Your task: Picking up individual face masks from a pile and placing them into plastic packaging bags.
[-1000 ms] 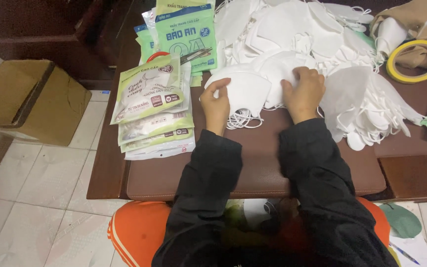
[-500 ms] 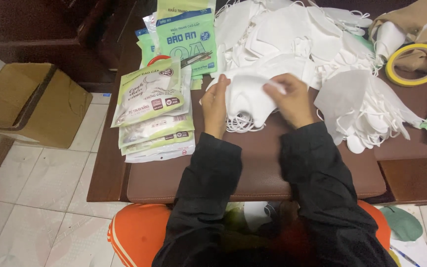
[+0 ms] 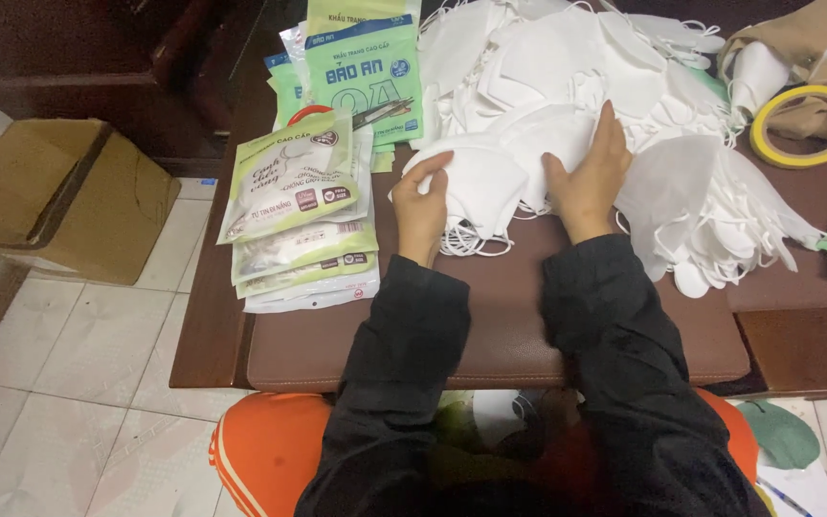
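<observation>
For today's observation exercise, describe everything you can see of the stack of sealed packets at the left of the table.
The stack of packets lies flat on the brown table, near its left edge. The packets look like glossy plastic pouches, pale green and white with printed fronts. Several are piled loosely and fanned, so lower edges show. The top one is tilted slightly. A red-handled tool pokes out behind it. The left hand is close by but not touching the stack.

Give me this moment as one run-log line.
left hand: grip on white face mask | right hand: flat on mask pile | filled packets: stacked left | tape roll: far right
</observation>
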